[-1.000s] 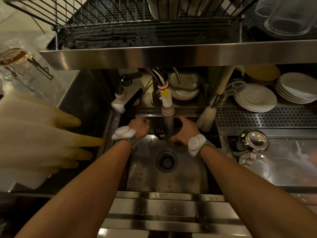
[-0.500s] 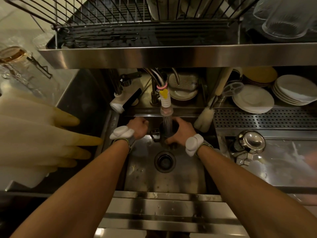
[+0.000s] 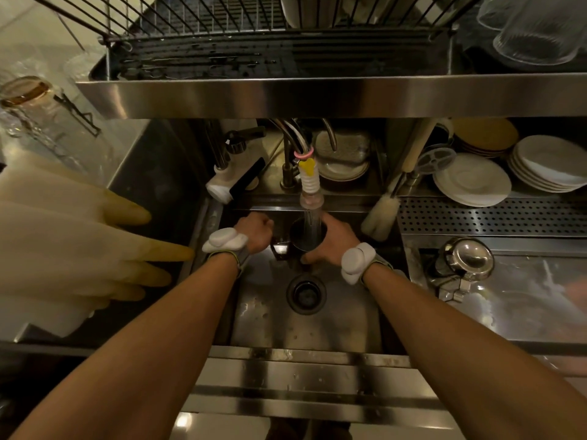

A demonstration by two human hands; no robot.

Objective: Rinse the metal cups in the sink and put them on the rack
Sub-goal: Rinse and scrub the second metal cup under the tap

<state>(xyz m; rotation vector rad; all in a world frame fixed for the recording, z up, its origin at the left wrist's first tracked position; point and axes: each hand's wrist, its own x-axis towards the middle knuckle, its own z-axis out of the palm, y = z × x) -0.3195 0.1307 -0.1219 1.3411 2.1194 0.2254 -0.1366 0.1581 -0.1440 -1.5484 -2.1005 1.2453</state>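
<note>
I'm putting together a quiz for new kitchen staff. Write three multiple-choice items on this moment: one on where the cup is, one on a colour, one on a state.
1. Where is the metal cup?
A. On the overhead rack
B. Under the tap, over the sink
C. On the perforated drainboard

2. What colour is the clip above the tap's white ribbed hose?
A. Blue
B. Green
C. Yellow

3. What is the water doing?
A. Running into the cup
B. Shut off
C. Running past the cup straight onto the drain

Answers:
1. B: the left hand and right hand hold it right below the nozzle.
2. C: the clip is plainly yellow, under a pink band.
3. A: a stream falls from the nozzle into the cup's mouth.
</note>
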